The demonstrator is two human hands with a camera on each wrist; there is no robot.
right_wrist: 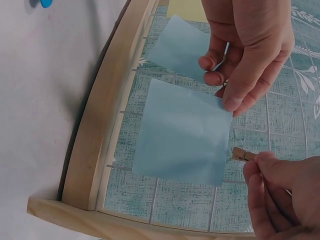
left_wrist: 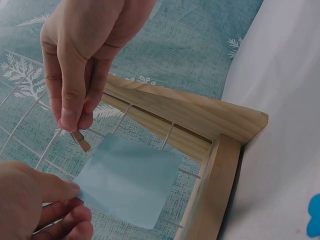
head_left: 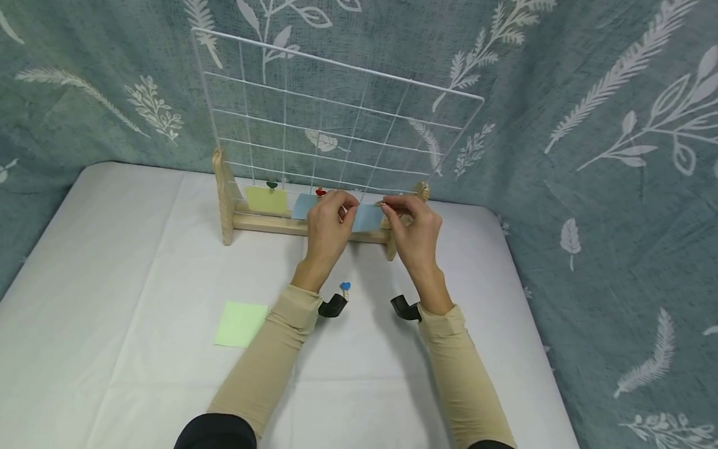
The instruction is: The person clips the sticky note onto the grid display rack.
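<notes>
My left hand pinches the upper corner of a square blue paper note between thumb and fingers. The note lies against the lower part of a white wire grid. Just to the right, my right hand pinches a small wooden clothespin, its tip pointing at the note's top edge and a small gap apart from it in the right wrist view. A second blue note hangs beside it, under a red clothespin. Farther left, a yellow note hangs from a dark green clothespin.
A wooden stand holds the grid upright at the back of the white-covered table. A light green note lies by my left forearm. One clothespin with a blue heart lies between my wrists. Leaf-patterned green cloth hangs behind.
</notes>
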